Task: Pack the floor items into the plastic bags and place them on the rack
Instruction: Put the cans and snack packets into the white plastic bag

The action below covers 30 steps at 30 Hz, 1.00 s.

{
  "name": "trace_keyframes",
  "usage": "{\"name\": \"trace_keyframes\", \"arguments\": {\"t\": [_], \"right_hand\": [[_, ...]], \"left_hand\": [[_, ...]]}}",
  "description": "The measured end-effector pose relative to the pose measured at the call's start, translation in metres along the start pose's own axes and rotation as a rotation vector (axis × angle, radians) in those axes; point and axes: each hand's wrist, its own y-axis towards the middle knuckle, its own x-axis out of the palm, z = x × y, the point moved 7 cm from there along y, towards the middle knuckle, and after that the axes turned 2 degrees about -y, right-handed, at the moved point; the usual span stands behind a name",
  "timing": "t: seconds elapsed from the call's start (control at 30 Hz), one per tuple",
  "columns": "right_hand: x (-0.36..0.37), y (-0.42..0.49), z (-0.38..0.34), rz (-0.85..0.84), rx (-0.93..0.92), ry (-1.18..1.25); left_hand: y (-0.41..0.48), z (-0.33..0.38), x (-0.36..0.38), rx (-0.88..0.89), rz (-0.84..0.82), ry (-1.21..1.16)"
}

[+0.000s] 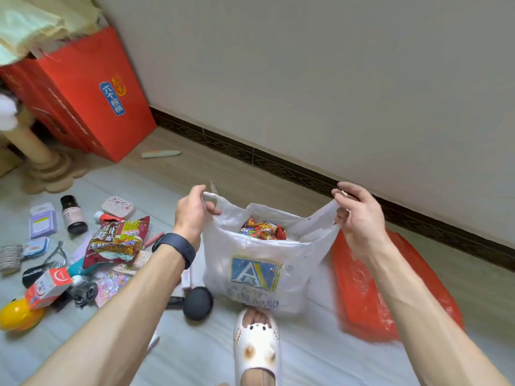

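Two hands hold up a white plastic carrier bag with a blue and yellow logo (259,263) by its handles. The left hand (192,215), with a black band (178,249) on its wrist, curls its fingers through one handle loop. The right hand (359,218) pinches the other handle, which spreads the bag's mouth. Red and yellow snack packets (264,229) show inside the bag, which hangs low over the pale tiled floor (306,358).

At 6 o'clock from the bag is a foot in a white slipper (256,346). At 3 o'clock an orange-red plastic bag (359,296) lies flat on the floor. At 9 o'clock lies a scatter of loose items, among them a large red and yellow snack packet (117,240), a dark brown bottle (73,215), a black round case (198,302) and a yellow plastic toy (16,316). At 10 o'clock, well apart, a red cardboard box (92,93) stands by the wall.
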Motion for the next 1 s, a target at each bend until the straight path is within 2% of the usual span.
{"name": "trace_keyframes", "arguments": {"t": [0.1,0.23,0.33,0.47,0.6,0.67,0.73,0.8,0.87,0.93,1.0], "right_hand": [[0.002,-0.009,-0.02,-0.026,-0.163,-0.19],[0.007,-0.022,-0.04,-0.068,-0.385,-0.329],[0.006,-0.032,-0.041,-0.041,-0.471,-0.355],[-0.011,-0.037,-0.034,0.039,-0.439,-0.372],[-0.013,-0.035,-0.028,0.05,-0.275,-0.743],[-0.011,-0.032,-0.029,-0.007,-0.193,-0.931],[-0.011,-0.035,-0.022,-0.074,-0.136,-1.251],[-0.015,-0.042,-0.003,-0.14,-0.064,-1.513],[-0.023,-0.048,0.017,-0.165,0.042,-1.646],[-0.03,-0.053,0.028,-0.135,0.078,-1.727],[-0.028,-0.06,0.027,-0.058,-0.064,-1.822]], "left_hand": [[-0.006,0.029,0.012,0.056,-0.11,-0.081],[-0.029,0.052,0.03,0.159,-0.244,-0.048],[-0.041,0.059,0.029,0.206,-0.259,-0.023],[-0.049,0.06,0.015,0.207,-0.281,0.062],[-0.05,0.033,0.001,-0.063,-0.248,0.27],[-0.045,0.029,-0.004,-0.056,-0.243,0.37],[-0.048,0.03,0.0,0.058,-0.303,0.57],[-0.054,0.026,0.008,0.161,-0.367,0.937],[-0.062,0.014,0.015,0.25,-0.381,1.39],[-0.071,0.005,0.021,0.359,-0.288,1.707],[-0.085,0.003,0.04,0.689,-0.208,1.889]]}}
